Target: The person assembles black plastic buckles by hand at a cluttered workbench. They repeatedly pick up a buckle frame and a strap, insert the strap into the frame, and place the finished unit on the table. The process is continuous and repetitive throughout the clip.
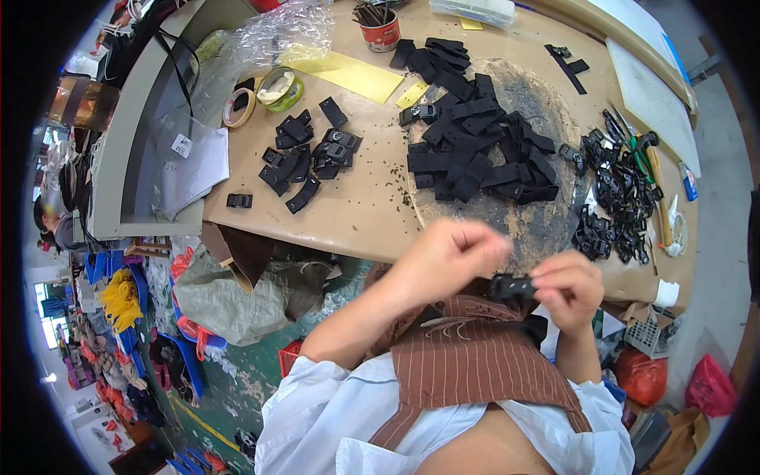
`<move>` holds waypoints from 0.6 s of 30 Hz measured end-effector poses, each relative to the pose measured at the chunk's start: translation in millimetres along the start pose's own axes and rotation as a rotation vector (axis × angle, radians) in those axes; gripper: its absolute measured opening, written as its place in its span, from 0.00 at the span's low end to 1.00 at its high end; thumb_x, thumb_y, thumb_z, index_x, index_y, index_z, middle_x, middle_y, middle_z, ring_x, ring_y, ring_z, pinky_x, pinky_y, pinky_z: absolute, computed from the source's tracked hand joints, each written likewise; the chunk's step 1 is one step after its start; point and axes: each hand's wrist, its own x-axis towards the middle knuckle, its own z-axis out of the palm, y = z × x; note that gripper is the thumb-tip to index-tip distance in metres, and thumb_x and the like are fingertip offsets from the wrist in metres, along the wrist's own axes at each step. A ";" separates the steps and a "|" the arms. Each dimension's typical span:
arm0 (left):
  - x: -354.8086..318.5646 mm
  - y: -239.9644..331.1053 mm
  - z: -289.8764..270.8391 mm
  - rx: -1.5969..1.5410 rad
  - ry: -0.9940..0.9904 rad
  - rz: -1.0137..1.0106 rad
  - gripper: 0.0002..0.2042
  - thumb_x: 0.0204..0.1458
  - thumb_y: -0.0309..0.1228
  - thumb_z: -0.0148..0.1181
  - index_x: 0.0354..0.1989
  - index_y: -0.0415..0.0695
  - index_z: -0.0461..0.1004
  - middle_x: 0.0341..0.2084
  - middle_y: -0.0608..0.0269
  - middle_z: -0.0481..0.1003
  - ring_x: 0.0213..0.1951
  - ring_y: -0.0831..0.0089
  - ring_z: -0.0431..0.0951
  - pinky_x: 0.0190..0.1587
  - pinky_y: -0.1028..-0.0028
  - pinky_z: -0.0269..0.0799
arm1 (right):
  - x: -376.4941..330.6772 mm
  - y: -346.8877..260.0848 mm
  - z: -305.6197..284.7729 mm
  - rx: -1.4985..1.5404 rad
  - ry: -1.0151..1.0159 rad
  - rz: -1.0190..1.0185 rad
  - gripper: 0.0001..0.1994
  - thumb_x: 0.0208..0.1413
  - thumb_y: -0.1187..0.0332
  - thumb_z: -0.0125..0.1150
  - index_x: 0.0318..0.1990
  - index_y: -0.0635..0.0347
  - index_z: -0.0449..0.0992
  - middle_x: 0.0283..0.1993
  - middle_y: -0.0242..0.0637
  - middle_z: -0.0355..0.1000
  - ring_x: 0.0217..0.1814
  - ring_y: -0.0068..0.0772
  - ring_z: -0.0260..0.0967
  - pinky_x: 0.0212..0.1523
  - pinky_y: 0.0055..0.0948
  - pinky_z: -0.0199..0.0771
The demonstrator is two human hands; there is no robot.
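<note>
My right hand (568,291) pinches a short black strap piece with small holes (513,286) by one end, just above my apron at the near table edge. Close by on its left, my left hand (453,252) has thumb and fingertips pressed together. Its fingertips are a little blurred, and whatever may be between them is too small to make out. Beyond both hands, a heap of black strap pieces (475,146) lies on a round, worn board (546,99). To the left is a smaller group of black strap pieces with buckles (336,150).
Many black buckles (613,194) and green-handled pliers (643,162) lie at the right. Tiny bits dot the table (356,214). A red can of thin rods (380,36), a green tin (281,89), a tape roll (237,107) and yellow paper (344,75) stand or lie farther back.
</note>
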 end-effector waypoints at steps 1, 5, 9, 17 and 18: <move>13.5 2.7 -4.3 0.234 0.172 0.080 0.08 0.50 0.31 0.61 0.32 0.38 0.77 0.20 0.63 0.75 0.23 0.82 0.72 0.28 0.80 0.68 | -2.0 0.8 -1.3 0.073 0.094 0.058 0.10 0.41 0.71 0.70 0.30 0.64 0.75 0.33 0.43 0.74 0.32 0.31 0.72 0.32 0.24 0.71; 50.6 -0.5 -13.5 1.097 0.574 0.477 0.09 0.42 0.26 0.64 0.32 0.39 0.76 0.27 0.55 0.74 0.29 0.58 0.76 0.34 0.67 0.72 | -3.8 2.8 0.3 0.353 0.195 0.115 0.16 0.45 0.77 0.64 0.42 0.65 0.67 0.37 0.45 0.72 0.36 0.29 0.70 0.38 0.23 0.69; 49.9 -17.6 -24.1 1.160 0.534 0.448 0.12 0.42 0.24 0.62 0.38 0.40 0.74 0.26 0.55 0.73 0.30 0.53 0.75 0.35 0.63 0.71 | -11.3 1.5 -1.7 0.303 0.221 0.304 0.24 0.43 0.85 0.61 0.49 0.65 0.62 0.40 0.45 0.71 0.39 0.31 0.72 0.44 0.25 0.69; 11.0 1.4 -9.8 -0.146 0.239 0.024 0.09 0.58 0.26 0.50 0.45 0.39 0.69 0.37 0.63 0.76 0.37 0.78 0.76 0.37 0.79 0.74 | 12.0 -2.4 10.0 0.385 0.049 0.083 0.13 0.38 0.84 0.66 0.35 0.65 0.73 0.32 0.43 0.75 0.35 0.33 0.74 0.35 0.25 0.73; 5.5 4.3 -2.9 -0.209 0.212 0.011 0.09 0.57 0.26 0.50 0.45 0.39 0.68 0.38 0.63 0.76 0.37 0.78 0.77 0.37 0.79 0.74 | 17.9 -2.3 11.5 0.358 -0.008 0.009 0.13 0.37 0.84 0.67 0.34 0.65 0.73 0.31 0.43 0.75 0.34 0.34 0.74 0.34 0.26 0.73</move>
